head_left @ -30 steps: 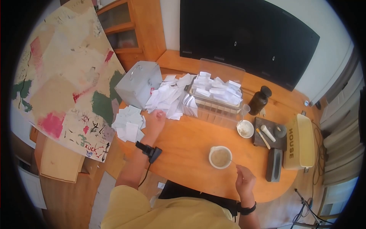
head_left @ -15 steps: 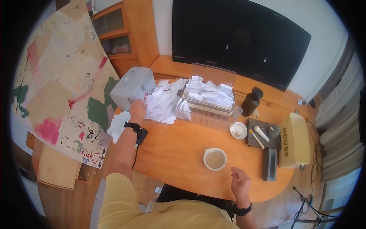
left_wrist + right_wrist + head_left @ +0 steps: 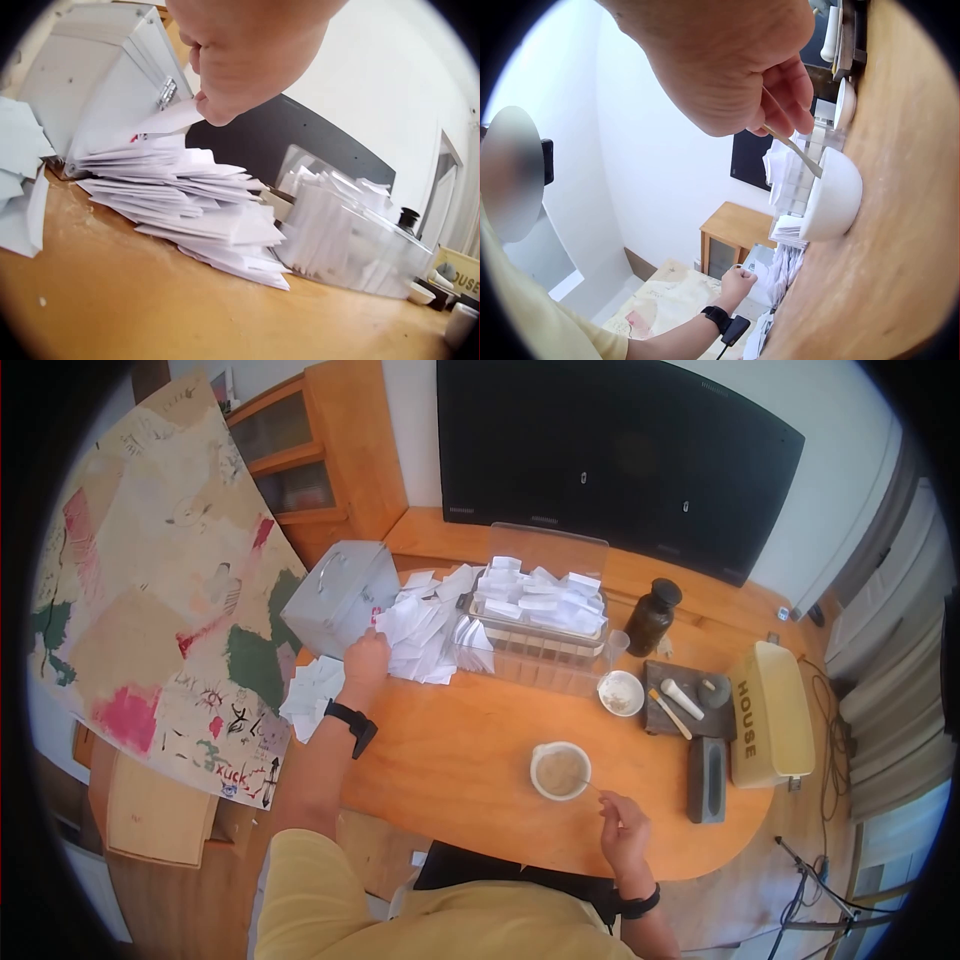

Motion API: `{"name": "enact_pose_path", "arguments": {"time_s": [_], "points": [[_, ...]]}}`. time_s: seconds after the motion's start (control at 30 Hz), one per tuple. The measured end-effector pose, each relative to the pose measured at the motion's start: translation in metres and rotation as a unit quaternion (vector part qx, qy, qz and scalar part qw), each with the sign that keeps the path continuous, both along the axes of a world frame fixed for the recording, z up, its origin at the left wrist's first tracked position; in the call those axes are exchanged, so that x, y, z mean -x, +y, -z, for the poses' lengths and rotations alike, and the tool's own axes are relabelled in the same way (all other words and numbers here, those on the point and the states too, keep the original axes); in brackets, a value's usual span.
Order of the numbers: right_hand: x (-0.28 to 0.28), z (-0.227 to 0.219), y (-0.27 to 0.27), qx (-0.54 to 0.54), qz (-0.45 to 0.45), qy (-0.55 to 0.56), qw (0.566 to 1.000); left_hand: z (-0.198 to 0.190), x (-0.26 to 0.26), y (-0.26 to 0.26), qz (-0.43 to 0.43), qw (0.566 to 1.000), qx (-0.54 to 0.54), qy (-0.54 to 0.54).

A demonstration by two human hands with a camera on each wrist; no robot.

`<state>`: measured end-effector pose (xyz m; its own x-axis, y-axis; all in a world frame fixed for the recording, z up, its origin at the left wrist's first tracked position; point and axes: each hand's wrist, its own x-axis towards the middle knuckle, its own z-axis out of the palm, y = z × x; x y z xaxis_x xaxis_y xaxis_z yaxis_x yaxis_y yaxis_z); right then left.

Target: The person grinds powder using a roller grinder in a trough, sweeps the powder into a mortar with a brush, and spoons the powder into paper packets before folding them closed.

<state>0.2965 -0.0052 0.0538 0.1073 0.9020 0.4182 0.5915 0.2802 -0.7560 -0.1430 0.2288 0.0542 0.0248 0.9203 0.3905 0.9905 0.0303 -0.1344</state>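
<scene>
My left hand point(image 3: 367, 658) reaches over a heap of folded white paper packets point(image 3: 424, 640), beside a grey metal case. In the left wrist view its thumb and fingers pinch one paper packet point(image 3: 171, 118) at the top of the heap. My right hand point(image 3: 625, 832) holds a thin-handled spoon point(image 3: 793, 153) between thumb and fingers. The spoon slants down into a white bowl point(image 3: 835, 196) of beige powder, and its lower end is hidden behind the rim in the right wrist view.
The grey case point(image 3: 345, 595) stands at the left, with more packets point(image 3: 315, 695) before it. A clear divided box point(image 3: 540, 650) holds many packets. Rightward are a brown jar point(image 3: 654, 618), small white dish point(image 3: 621, 694), dark stone slab point(image 3: 655, 720), grey block point(image 3: 707, 780) and yellow bin point(image 3: 775, 720).
My left hand has moved left and forward to the paper heap and now pinches a packet. My right hand keeps the spoon in the bowl. The head view has shifted slightly.
</scene>
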Motion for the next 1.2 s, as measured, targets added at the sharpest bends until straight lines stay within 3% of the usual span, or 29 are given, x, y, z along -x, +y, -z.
{"name": "enact_pose_path", "arguments": {"time_s": [0.13, 0.23, 0.43, 0.63, 0.9, 1.13, 1.2], "points": [[0.002, -0.001, 0.001, 0.002, -0.011, -0.006, 1.000, 0.018, -0.009, -0.012, 0.071, 0.997, 0.030, 0.005], [0.003, -0.008, 0.002, -0.002, -0.011, -0.014, 1.000, 0.008, -0.017, -0.019, 0.033, 0.994, 0.011, -0.102], [0.003, -0.008, 0.001, -0.005, -0.008, -0.019, 1.000, 0.013, -0.006, -0.004, -0.018, 0.994, -0.006, -0.104], [0.000, -0.007, -0.002, 0.000, -0.002, -0.010, 1.000, -0.003, -0.003, 0.009, -0.088, 0.974, 0.122, -0.169], [-0.002, -0.013, 0.002, 0.002, -0.014, -0.043, 0.999, -0.001, -0.002, 0.005, -0.084, 0.971, 0.124, -0.185], [0.005, -0.020, 0.002, 0.024, 0.003, 0.029, 0.999, -0.003, 0.002, 0.009, -0.089, 0.952, 0.185, -0.227], [0.005, -0.018, 0.002, 0.018, 0.003, 0.038, 0.999, -0.002, 0.001, 0.006, -0.098, 0.956, 0.156, -0.227]]}}
